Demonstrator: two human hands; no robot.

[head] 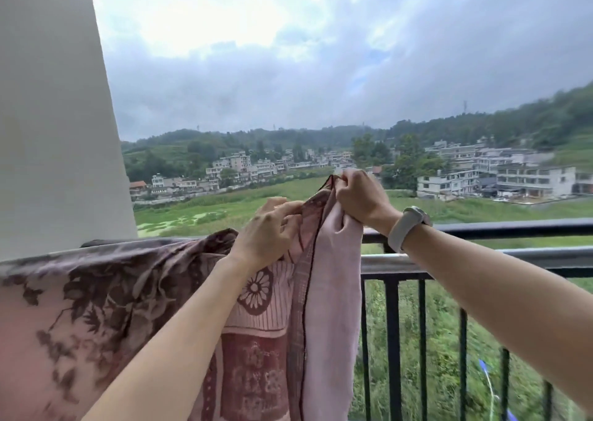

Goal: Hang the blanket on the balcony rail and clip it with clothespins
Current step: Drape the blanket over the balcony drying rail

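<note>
Two hands work one corner of the blanket (pixel 112 308), both raised above the balcony rail (pixel 481 228). Blanket is pink w/ dark maroon leaf and flower print; its bulk is draped over the rail at the left, next to a white pillar (pixel 54 109), spreading left-right along the rail and hanging down on the near side. Toward the centre it bunches into a vertical fold, long axis up-down, w/ the corner pulled up to a peak pointing skyward, approx. mid-frame. A dark-trimmed edge runs down from that peak, plain pink reverse side showing to its right. Right hand (pixel 359 196) is closed tight, fingers curled into a fist gripping the top corner at the peak; a pale wristband watch (pixel 406 228) sits on that wrist. Left hand (pixel 268 231) is lower and just left of it, partly closed, fingertips pinching the cloth edge below the corner, knuckles toward the camera. Both forearms reach in from the bottom of the frame. Right of the blanket the rail is bare, black vertical bars (pixel 393 340) below it. Beyond: green field, white buildings, wooded hills, cloudy sky. No clothespin can be made out in either hand.
</note>
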